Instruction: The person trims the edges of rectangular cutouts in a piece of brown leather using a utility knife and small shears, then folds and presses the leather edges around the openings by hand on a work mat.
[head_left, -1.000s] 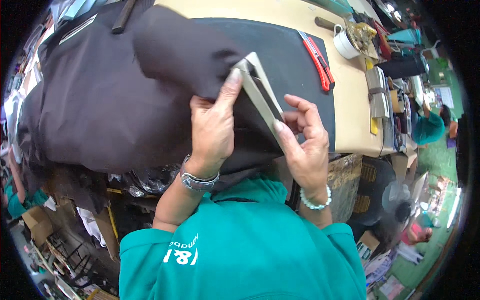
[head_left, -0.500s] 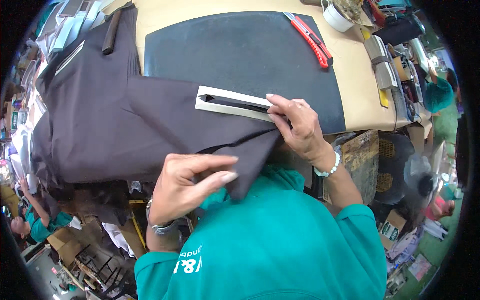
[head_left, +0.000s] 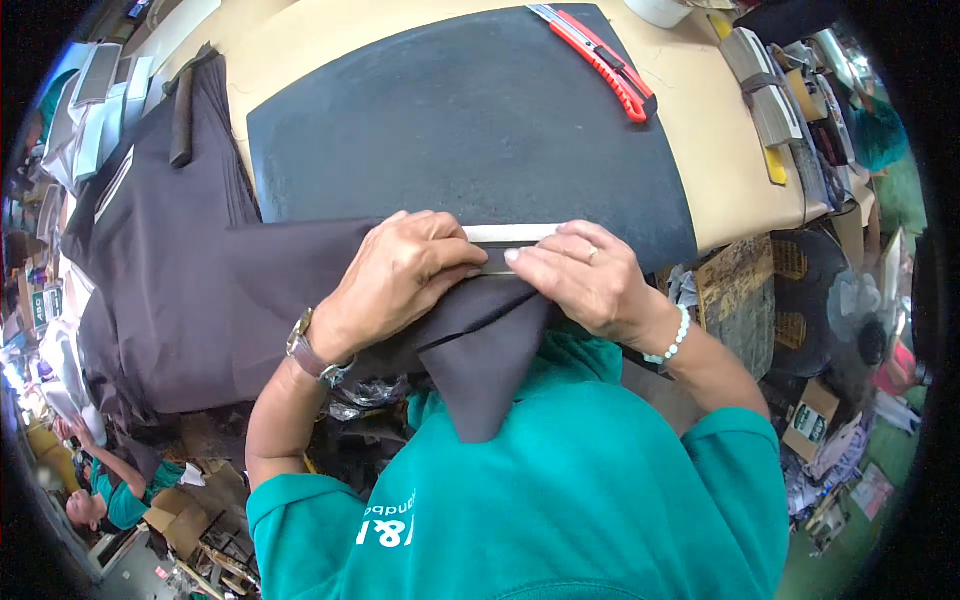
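At the near edge of the black cutting mat [head_left: 480, 130], dead centre of the head view, a grey metal template strip [head_left: 510, 234] lies flat across dark brown fabric [head_left: 200, 290]. Left hand [head_left: 405, 275] at 9 o'clock of the strip: fingers curled down, pressing fabric and the strip's left end together, pinched shut on both. Right hand [head_left: 585, 275] at 3 o'clock of the strip: fingers bent, tips on the strip's lower edge, gripping it with the fabric folded under. Only the strip's top edge shows between the two hands; the rest is covered. A pointed flap of the fabric hangs off the surface edge at 6 o'clock, over the person's teal shirt [head_left: 560, 500]. Wristwatch [head_left: 312, 352] on the left wrist, white bead bracelet [head_left: 672, 340] on the right. Bulk of the fabric spreads toward 9 o'clock, draped off the mat and over the tan surface [head_left: 700, 150] edge. Red utility knife [head_left: 598, 60] at 1 o'clock, on the mat's far right corner, well apart from the hands. Stack of grey templates [head_left: 765, 90] at 2 o'clock on the surface. Another person in teal [head_left: 110, 490] at 8 o'clock, low in frame, well apart.
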